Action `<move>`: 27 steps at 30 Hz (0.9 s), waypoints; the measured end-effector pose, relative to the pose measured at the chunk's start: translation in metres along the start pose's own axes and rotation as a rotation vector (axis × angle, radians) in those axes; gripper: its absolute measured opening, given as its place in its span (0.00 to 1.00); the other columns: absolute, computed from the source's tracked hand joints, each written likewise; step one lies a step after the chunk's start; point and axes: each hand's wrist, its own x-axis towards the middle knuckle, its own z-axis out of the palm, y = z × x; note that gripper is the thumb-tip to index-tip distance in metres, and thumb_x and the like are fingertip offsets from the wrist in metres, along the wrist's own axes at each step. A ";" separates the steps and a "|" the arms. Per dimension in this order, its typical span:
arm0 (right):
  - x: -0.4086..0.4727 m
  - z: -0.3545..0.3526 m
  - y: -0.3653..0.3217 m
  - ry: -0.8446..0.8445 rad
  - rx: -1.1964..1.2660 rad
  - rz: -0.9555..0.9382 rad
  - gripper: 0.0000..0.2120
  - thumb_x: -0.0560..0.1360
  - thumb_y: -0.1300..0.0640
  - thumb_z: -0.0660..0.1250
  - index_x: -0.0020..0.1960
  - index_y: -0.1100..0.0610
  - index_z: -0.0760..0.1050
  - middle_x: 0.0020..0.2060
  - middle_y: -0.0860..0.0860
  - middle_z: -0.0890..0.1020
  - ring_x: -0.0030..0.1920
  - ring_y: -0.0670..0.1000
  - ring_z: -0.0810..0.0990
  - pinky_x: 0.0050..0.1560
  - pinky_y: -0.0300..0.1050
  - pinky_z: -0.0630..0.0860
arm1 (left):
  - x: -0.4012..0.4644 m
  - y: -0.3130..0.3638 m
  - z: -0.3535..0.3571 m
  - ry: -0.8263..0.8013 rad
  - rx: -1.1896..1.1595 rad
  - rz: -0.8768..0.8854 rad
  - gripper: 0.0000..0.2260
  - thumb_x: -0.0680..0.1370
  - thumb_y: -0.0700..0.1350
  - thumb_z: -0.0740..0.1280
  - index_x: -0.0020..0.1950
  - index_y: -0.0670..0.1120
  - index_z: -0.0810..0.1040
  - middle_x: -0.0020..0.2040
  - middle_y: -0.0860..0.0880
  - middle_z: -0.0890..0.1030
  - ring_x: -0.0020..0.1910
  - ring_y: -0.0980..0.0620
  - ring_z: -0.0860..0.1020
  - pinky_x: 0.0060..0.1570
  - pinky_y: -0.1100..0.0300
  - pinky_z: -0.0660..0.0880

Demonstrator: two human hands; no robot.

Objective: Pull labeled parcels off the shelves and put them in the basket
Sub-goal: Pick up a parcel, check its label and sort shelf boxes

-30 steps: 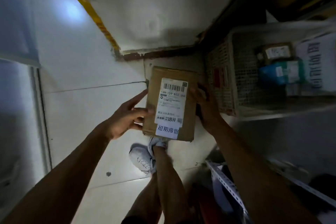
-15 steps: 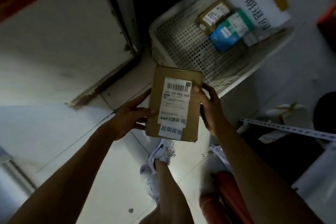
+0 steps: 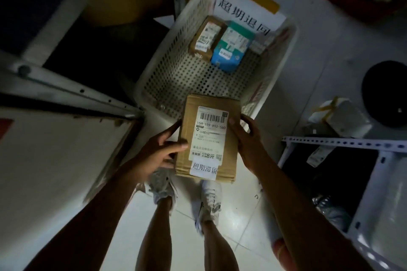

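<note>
Gripping a brown cardboard parcel (image 3: 209, 138) from both sides, the two hands hold it flat with its label (image 3: 210, 136) facing up. The left hand (image 3: 158, 152) clasps the left edge, thumb laid over the top face and fingers curled underneath. The right hand (image 3: 248, 141) clasps the right edge, thumb resting on the top near the barcode. A second white sticker (image 3: 204, 168) with printed characters sits at the near end of the parcel.

The parcel hangs above the floor (image 3: 242, 215), its far end over the near rim of a white perforated basket (image 3: 176, 77) that stands on the floor just ahead. Inside the basket, at its far end, lie a small brown box (image 3: 207, 38) and a blue-and-green package (image 3: 232, 47) side by side, touching. A white sheet with large characters (image 3: 244, 14) leans against the far wall of the basket.

Below the parcel, the person's two white shoes (image 3: 209, 202) stand on the pale tiles. A metal shelf frame (image 3: 343, 142) runs along the right, and a white taped package (image 3: 341, 119) lies on the floor beyond it.
</note>
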 end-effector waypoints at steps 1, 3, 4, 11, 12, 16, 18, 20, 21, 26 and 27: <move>0.009 0.001 -0.005 0.017 0.019 0.001 0.32 0.61 0.45 0.80 0.63 0.48 0.76 0.51 0.51 0.87 0.53 0.55 0.84 0.60 0.65 0.77 | 0.012 0.012 -0.004 -0.011 0.021 -0.004 0.35 0.63 0.59 0.80 0.67 0.74 0.70 0.57 0.49 0.85 0.55 0.41 0.84 0.59 0.38 0.78; 0.028 0.005 -0.016 0.058 0.090 -0.023 0.42 0.55 0.42 0.85 0.65 0.51 0.75 0.53 0.54 0.86 0.54 0.57 0.84 0.57 0.62 0.80 | 0.039 0.039 -0.012 -0.044 0.074 -0.014 0.37 0.57 0.65 0.81 0.64 0.76 0.71 0.59 0.50 0.85 0.55 0.43 0.84 0.59 0.40 0.78; 0.037 0.007 -0.020 0.070 0.124 -0.032 0.45 0.54 0.42 0.85 0.66 0.53 0.74 0.53 0.54 0.86 0.54 0.57 0.85 0.56 0.60 0.82 | 0.051 0.050 -0.016 -0.058 0.105 -0.017 0.40 0.55 0.67 0.81 0.65 0.75 0.71 0.61 0.50 0.84 0.56 0.43 0.84 0.59 0.42 0.78; 0.108 0.033 -0.024 0.099 0.296 -0.005 0.32 0.67 0.50 0.80 0.68 0.55 0.74 0.58 0.57 0.84 0.58 0.59 0.84 0.58 0.59 0.81 | 0.133 0.094 -0.037 -0.028 0.081 -0.083 0.47 0.55 0.60 0.84 0.72 0.62 0.72 0.65 0.48 0.81 0.62 0.41 0.80 0.61 0.36 0.76; 0.122 0.035 -0.024 0.109 0.309 0.007 0.29 0.68 0.52 0.79 0.67 0.55 0.75 0.58 0.57 0.84 0.58 0.58 0.84 0.57 0.58 0.82 | 0.144 0.094 -0.042 -0.044 0.073 -0.101 0.48 0.56 0.57 0.84 0.74 0.61 0.70 0.65 0.48 0.81 0.63 0.41 0.80 0.62 0.32 0.74; 0.186 0.043 -0.019 0.139 0.253 0.002 0.33 0.64 0.52 0.81 0.66 0.57 0.75 0.53 0.55 0.86 0.52 0.57 0.86 0.53 0.55 0.83 | 0.196 0.098 -0.062 -0.119 0.117 -0.159 0.41 0.65 0.48 0.81 0.74 0.63 0.68 0.64 0.47 0.82 0.61 0.41 0.81 0.57 0.32 0.76; 0.225 0.047 -0.009 0.133 0.238 0.020 0.37 0.62 0.50 0.84 0.67 0.55 0.75 0.52 0.54 0.87 0.51 0.56 0.86 0.53 0.56 0.82 | 0.231 0.093 -0.074 -0.097 0.097 -0.132 0.36 0.69 0.42 0.76 0.74 0.60 0.69 0.63 0.45 0.82 0.62 0.41 0.81 0.56 0.34 0.77; 0.272 0.050 0.001 0.137 0.242 0.035 0.38 0.61 0.51 0.85 0.67 0.53 0.74 0.52 0.54 0.87 0.53 0.56 0.86 0.56 0.59 0.82 | 0.274 0.083 -0.088 -0.055 0.028 -0.098 0.35 0.69 0.42 0.76 0.74 0.57 0.71 0.65 0.41 0.80 0.62 0.40 0.80 0.54 0.37 0.79; 0.297 0.051 0.005 0.148 0.252 0.030 0.37 0.62 0.52 0.85 0.67 0.53 0.74 0.53 0.53 0.87 0.54 0.56 0.85 0.58 0.61 0.81 | 0.295 0.078 -0.093 -0.036 0.010 -0.090 0.34 0.68 0.43 0.76 0.73 0.55 0.72 0.64 0.42 0.81 0.61 0.41 0.81 0.51 0.41 0.81; 0.399 0.067 0.030 0.139 0.234 0.017 0.37 0.59 0.48 0.86 0.65 0.50 0.77 0.58 0.55 0.84 0.58 0.58 0.84 0.57 0.65 0.81 | 0.382 0.041 -0.110 0.248 -0.140 -0.129 0.26 0.73 0.46 0.74 0.70 0.46 0.76 0.57 0.44 0.83 0.48 0.48 0.83 0.34 0.61 0.77; 0.410 0.070 0.037 0.144 0.243 0.032 0.36 0.60 0.49 0.85 0.66 0.51 0.77 0.57 0.54 0.85 0.56 0.57 0.85 0.56 0.64 0.81 | 0.393 0.035 -0.113 0.280 -0.202 -0.136 0.27 0.72 0.49 0.75 0.70 0.45 0.76 0.58 0.42 0.82 0.48 0.47 0.81 0.31 0.62 0.75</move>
